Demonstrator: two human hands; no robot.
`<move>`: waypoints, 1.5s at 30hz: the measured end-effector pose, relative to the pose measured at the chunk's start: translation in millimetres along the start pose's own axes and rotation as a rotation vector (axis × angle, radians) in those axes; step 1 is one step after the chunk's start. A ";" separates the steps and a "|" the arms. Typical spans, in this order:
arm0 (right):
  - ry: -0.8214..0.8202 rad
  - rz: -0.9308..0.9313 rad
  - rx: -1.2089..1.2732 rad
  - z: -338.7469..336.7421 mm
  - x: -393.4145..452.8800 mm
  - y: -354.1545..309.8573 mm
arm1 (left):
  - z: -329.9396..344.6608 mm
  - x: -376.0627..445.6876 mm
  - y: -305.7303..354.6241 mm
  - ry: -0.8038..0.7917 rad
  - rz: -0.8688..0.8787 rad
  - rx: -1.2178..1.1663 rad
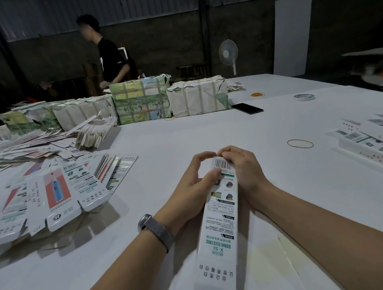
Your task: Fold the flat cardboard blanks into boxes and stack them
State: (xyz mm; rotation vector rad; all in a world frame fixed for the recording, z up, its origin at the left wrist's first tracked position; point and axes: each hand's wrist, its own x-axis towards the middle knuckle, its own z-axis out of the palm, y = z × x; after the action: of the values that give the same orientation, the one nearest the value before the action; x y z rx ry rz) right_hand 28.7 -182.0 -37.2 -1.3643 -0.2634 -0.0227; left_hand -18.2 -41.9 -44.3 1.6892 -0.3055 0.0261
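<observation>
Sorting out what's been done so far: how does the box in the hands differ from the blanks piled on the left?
The box in the hands is opened into a long tube and held up; the blanks on the left lie flat, fanned in a pile on the table. The left hand and right hand work the box's far end; the blanks lie untouched. Both share white card, teal print and barcodes.

box (219, 219) printed "X-S1", "SONIC ELECTRIC"
</observation>
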 end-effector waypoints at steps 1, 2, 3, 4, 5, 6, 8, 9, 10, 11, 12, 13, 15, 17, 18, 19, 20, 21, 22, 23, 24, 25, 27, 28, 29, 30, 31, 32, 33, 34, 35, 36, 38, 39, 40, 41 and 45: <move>0.010 -0.009 0.005 0.8 -0.3 0.6 | -0.1 0.2 0.0 0.011 0.001 -0.009; 0.015 -0.013 0.006 1.7 -0.5 1.0 | -0.3 0.4 0.0 0.026 0.002 -0.022; 0.016 -0.010 0.002 2.3 -0.8 1.4 | -0.7 0.7 0.2 0.045 0.004 -0.036; 0.014 -0.004 -0.011 2.5 -1.0 1.7 | -1.4 1.0 0.3 0.067 0.007 -0.048; 0.009 0.005 -0.032 2.4 -1.2 1.9 | -2.1 1.6 0.4 0.092 0.013 -0.059; 0.000 0.013 -0.045 2.5 -1.5 2.0 | -2.7 2.2 0.3 0.116 0.021 -0.072; -0.028 0.023 -0.029 3.1 -2.2 1.7 | -3.3 3.4 -0.3 0.158 0.041 -0.098; -0.044 0.021 -0.015 3.5 -2.7 1.6 | -3.5 3.9 -0.7 0.173 0.050 -0.106; -0.057 0.018 -0.007 3.9 -2.7 1.3 | -3.7 4.1 -1.2 0.183 0.058 -0.108; -0.066 0.016 -0.001 4.0 -3.1 0.7 | -4.1 4.3 -1.7 0.189 0.064 -0.105; -0.071 0.014 0.007 3.7 -2.9 -0.1 | -4.5 4.5 -2.4 0.190 0.069 -0.101; -0.075 0.010 0.015 3.0 -2.7 -1.0 | -4.9 4.7 -2.9 0.190 0.071 -0.096; -0.080 -0.007 0.017 1.4 -2.4 -2.8 | -5.5 5.1 -4.2 0.187 0.072 -0.089; -0.082 -0.010 0.027 1.0 -2.4 -4.1 | -5.8 5.5 -5.7 0.186 0.073 -0.084; -0.079 -0.009 0.034 1.0 -2.1 -4.1 | -5.9 5.4 -6.2 0.185 0.071 -0.082; -0.072 -0.012 0.035 0.8 -1.7 -4.3 | -6.1 5.2 -6.5 0.182 0.066 -0.080; -0.063 -0.021 0.029 0.5 -1.0 -4.3 | -6.3 5.1 -6.7 0.178 0.059 -0.077; -0.055 -0.029 0.021 0.1 -0.8 -4.2 | -6.4 5.2 -6.8 0.175 0.054 -0.073; -0.048 -0.035 0.021 0.0 -0.4 -3.8 | -6.5 5.4 -6.9 0.174 0.050 -0.070; -0.043 -0.038 0.030 -0.1 -0.7 -3.0 | -6.4 5.9 -6.9 0.177 0.047 -0.070; -0.040 -0.039 0.039 0.2 -1.1 -1.7 | -6.1 6.6 -6.9 0.183 0.045 -0.072; -0.040 -0.040 0.043 0.6 -1.8 0.0 | -5.8 7.0 -6.7 0.192 0.047 -0.077; -0.046 -0.041 0.031 2.0 -2.8 3.4 | -5.7 7.5 -5.5 0.206 0.052 -0.088; -0.052 -0.040 0.025 2.6 -2.9 4.6 | -6.0 7.3 -4.9 0.208 0.050 -0.094; -0.055 -0.037 0.024 3.1 -2.8 5.1 | -6.4 6.9 -4.3 0.207 0.047 -0.098; -0.056 -0.035 0.025 3.4 -2.4 5.2 | -6.7 6.3 -3.8 0.205 0.043 -0.101; -0.057 -0.031 0.027 3.4 -2.3 4.6 | -7.0 5.9 -3.4 0.203 0.040 -0.100; -0.057 -0.026 0.037 3.3 -2.0 3.9 | -7.1 5.7 -3.5 0.200 0.038 -0.096; -0.054 -0.020 0.053 2.9 -1.8 3.4 | -6.9 5.7 -3.7 0.196 0.036 -0.091; -0.051 -0.014 0.068 2.3 -1.4 3.3 | -6.6 5.7 -4.3 0.193 0.035 -0.088; -0.050 -0.007 0.078 1.9 -1.5 3.0 | -6.5 5.9 -4.7 0.192 0.034 -0.087; -0.050 0.000 0.079 1.8 -1.8 3.0 | -6.4 6.2 -5.0 0.195 0.032 -0.086; -0.050 0.004 0.053 2.5 -2.4 4.0 | -6.2 6.5 -5.0 0.209 0.032 -0.081; -0.043 -0.001 0.028 3.2 -2.6 4.5 | -6.0 6.8 -4.7 0.218 0.036 -0.078; -0.030 -0.011 -0.003 3.5 -2.5 4.8 | -5.7 6.8 -4.4 0.229 0.038 -0.079; -0.015 -0.024 -0.042 4.0 -2.3 4.4 | -5.5 6.7 -3.8 0.239 0.038 -0.079; -0.034 -0.064 -0.151 4.5 -3.1 1.7 | -6.3 5.5 -1.6 0.261 0.038 -0.077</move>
State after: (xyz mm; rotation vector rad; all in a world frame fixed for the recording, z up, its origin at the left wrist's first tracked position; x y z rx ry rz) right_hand 25.2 -177.7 -38.6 -1.5073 -0.3394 -0.0740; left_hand -11.6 -36.6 -43.8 1.5821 -0.1403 0.2579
